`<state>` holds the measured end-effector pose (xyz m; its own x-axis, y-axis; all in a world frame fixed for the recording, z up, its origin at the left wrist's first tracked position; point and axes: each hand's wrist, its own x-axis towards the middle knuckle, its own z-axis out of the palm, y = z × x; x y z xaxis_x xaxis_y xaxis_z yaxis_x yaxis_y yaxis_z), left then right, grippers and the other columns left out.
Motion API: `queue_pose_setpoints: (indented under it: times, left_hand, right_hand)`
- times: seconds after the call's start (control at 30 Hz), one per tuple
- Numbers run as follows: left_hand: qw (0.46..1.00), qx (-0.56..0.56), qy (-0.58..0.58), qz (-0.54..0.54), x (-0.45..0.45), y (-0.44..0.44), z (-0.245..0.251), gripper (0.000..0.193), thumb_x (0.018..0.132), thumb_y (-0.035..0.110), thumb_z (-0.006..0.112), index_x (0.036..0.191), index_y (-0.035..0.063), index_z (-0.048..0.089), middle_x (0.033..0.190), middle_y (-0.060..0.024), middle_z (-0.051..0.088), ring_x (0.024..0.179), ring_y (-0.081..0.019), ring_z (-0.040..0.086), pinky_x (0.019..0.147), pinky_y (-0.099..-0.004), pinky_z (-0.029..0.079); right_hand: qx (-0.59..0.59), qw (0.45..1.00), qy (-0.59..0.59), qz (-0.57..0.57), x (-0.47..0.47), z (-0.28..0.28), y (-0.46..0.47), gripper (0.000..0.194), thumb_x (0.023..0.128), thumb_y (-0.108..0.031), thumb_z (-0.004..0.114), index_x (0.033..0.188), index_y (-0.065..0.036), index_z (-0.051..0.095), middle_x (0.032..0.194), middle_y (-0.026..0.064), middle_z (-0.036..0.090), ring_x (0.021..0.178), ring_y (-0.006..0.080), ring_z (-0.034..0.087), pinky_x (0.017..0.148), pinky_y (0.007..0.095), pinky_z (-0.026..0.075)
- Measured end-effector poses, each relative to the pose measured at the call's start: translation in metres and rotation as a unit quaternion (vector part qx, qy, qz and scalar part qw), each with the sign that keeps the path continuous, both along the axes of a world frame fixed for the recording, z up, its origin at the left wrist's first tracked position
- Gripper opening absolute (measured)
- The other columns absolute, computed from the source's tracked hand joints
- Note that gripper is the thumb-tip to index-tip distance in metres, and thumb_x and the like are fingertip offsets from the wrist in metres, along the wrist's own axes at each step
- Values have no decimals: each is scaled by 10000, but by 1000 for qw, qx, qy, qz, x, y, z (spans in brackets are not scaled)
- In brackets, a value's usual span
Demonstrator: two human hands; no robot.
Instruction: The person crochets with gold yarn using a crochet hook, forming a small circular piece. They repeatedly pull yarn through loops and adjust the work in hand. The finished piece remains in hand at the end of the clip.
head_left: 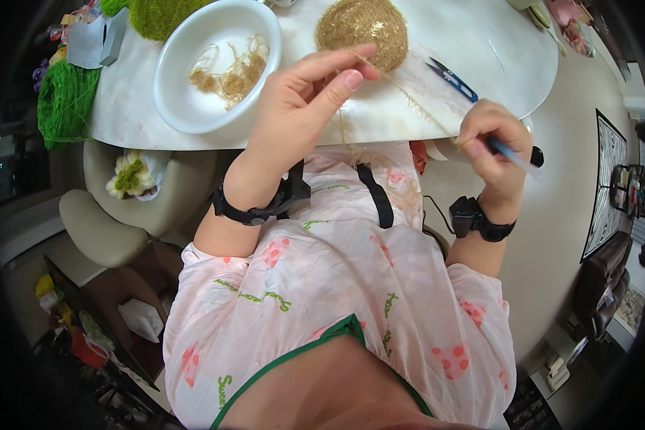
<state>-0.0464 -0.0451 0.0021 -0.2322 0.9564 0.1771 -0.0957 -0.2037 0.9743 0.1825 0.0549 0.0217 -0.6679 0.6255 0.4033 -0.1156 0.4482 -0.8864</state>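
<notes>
A thin gold yarn strand (pixel 416 105) stretches from the fingers of my left hand (pixel 306 99) across to my right hand (pixel 492 142). It passes over my left index finger, and another length hangs below that hand towards my lap. My right hand pinches the strand's other end and also grips a slim blue-handled tool (pixel 508 150), possibly a crochet hook; motion blurs it and its tip is hidden. Just beyond my left fingertips sits a large ball of fuzzy gold yarn (pixel 363 29). Blue thread snips (pixel 452 80) lie on the table between the ball and my right hand.
Small gold crocheted pieces (pixel 236 78) lie in a white basin (pixel 164 91) on the pale table (pixel 510 32). Green yarn (pixel 67 102) hangs at the table's left edge, near a lime yarn ball (pixel 164 19). A beige chair (pixel 188 177) holds a cream-and-green fluffy item (pixel 130 174).
</notes>
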Motion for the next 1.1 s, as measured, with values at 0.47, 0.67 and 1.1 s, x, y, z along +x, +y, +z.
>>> queue_pose_setpoints:
  times: [0.47, 0.67, 1.1]
  left_hand:
    - [993, -32, -112, -13, 11, 13, -5, 437, 806, -20, 699, 1221, -69, 571, 872, -94, 685, 854, -141, 639, 830, -257, 482]
    - [994, -28, -92, -47, 14, 13, -5, 475, 820, 11, 699, 1273, -15, 559, 809, -10, 655, 790, -47, 581, 730, -199, 462]
    - [981, -79, -108, -139, 16, 14, -6, 605, 825, 15, 675, 1374, -34, 425, 837, -13, 633, 860, -103, 636, 674, -194, 472]
  right_hand:
    - [84, 963, -234, 105, -16, -13, -4, 109, 741, -33, 708, 848, -36, 685, 716, 54, 607, 632, 189, 561, 566, 286, 431]
    - [97, 978, -184, -30, -25, -7, 4, 86, 850, -56, 642, 903, -26, 701, 766, 58, 638, 693, 151, 580, 638, 266, 446]
    - [160, 983, -46, -71, -41, 1, -5, 173, 729, 1, 717, 891, -56, 695, 807, 43, 634, 681, 149, 601, 577, 259, 475]
